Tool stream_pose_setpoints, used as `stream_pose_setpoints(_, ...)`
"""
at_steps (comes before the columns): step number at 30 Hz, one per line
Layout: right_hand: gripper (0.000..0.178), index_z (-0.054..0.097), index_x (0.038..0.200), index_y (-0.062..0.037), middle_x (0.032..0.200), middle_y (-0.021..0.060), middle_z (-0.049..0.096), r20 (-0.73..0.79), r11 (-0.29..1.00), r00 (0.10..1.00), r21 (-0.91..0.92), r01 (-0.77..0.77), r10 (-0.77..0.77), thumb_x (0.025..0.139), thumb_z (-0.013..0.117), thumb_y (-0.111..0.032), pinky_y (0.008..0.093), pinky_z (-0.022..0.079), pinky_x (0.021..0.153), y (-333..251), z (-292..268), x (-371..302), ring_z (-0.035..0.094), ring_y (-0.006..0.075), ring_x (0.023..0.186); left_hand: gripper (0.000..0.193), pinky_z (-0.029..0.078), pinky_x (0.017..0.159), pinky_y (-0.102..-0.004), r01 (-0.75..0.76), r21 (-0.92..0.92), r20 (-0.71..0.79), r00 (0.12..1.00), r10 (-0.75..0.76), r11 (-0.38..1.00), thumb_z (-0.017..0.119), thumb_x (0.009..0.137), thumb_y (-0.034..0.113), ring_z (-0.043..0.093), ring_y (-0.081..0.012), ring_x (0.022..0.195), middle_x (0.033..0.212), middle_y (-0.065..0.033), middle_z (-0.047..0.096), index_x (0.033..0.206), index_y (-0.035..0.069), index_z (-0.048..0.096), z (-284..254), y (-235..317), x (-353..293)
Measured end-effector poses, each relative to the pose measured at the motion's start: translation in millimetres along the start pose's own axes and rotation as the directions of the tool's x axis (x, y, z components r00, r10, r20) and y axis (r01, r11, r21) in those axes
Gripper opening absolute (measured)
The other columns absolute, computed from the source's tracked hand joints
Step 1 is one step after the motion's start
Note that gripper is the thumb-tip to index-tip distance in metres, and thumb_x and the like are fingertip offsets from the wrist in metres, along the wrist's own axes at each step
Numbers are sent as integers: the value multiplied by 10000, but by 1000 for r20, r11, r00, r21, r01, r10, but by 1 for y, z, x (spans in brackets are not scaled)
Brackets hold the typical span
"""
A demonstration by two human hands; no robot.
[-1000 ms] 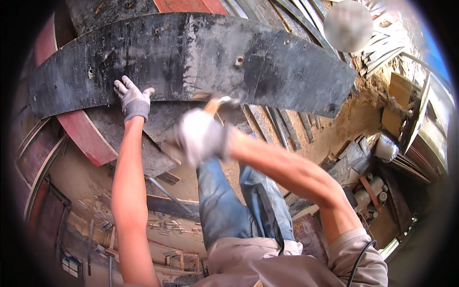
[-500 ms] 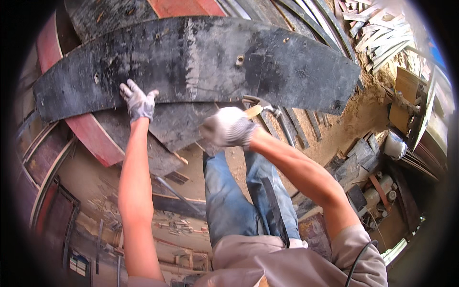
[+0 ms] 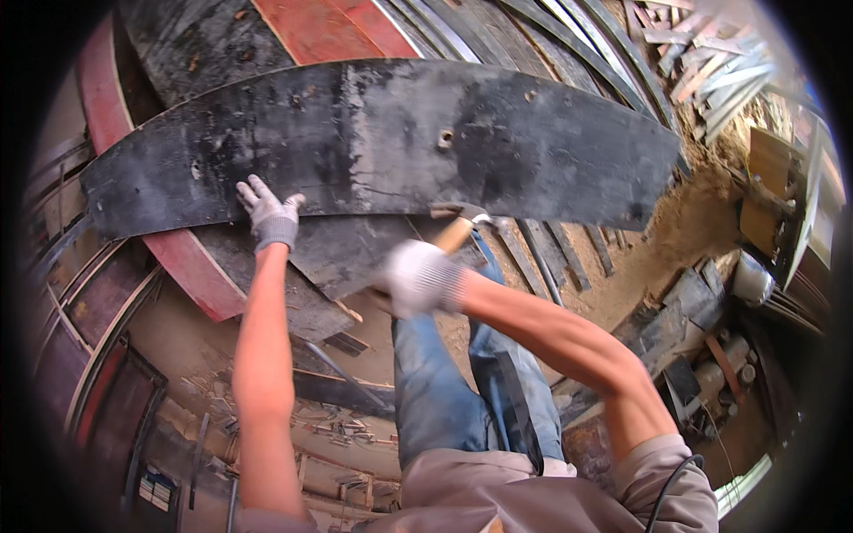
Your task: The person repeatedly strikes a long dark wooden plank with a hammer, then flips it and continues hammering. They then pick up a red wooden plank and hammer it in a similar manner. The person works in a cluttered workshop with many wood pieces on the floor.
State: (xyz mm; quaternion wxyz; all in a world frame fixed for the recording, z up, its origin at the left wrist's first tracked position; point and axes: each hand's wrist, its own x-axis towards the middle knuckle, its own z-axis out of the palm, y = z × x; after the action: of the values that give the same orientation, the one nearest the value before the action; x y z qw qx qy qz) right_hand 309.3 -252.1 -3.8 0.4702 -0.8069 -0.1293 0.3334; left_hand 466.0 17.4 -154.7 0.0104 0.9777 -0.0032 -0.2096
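A long black plywood board (image 3: 400, 133) lies across the view, its near edge toward me. On its near edge, left of the middle, my gloved left hand (image 3: 270, 213) rests with the fingers spread. My right hand (image 3: 425, 277), also in a grey-white glove and blurred by motion, is closed around the wooden handle of a claw hammer (image 3: 455, 233). The hammer's metal head is at the board's near edge; whether it touches the board I cannot tell. A small hole with a pale rim (image 3: 445, 139) shows right of the board's middle.
Beneath the board lie a red plank (image 3: 197, 274) and darker panels (image 3: 355, 253). Wood strips (image 3: 711, 75) are heaped at the far right, beside sawdust (image 3: 702, 204). Stacked panels (image 3: 98, 329) stand at the left. Scrap wood (image 3: 342, 425) litters the floor.
My right hand and the hammer have shifted, the handle now showing longer and steeper. The whole scene sits slightly lower and further right in the picture. My left hand stays on the board.
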Motion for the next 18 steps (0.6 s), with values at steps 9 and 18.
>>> stream_pose_setpoints(9,363,534,568,-88,532,93,526,-482,931,832,82,357,-276,808,806,-95,438,480,486,21,-7,-59,607,298,497,1317,202,1316,-530,17,-28,13,1000,-16,999,926,746,442,95,-528,1603,1723,-357,62,1659,-60,122,-2,9,-4)
stream_pose_setpoints(18,435,501,553,-114,451,83,438,-441,964,857,-97,249,-266,903,743,-208,407,421,423,-5,-34,-126,522,281,414,1324,243,1290,-553,64,1,42,997,-64,998,931,738,478,90,-514,1611,1737,-326,59,1668,-24,132,-12,12,-3)
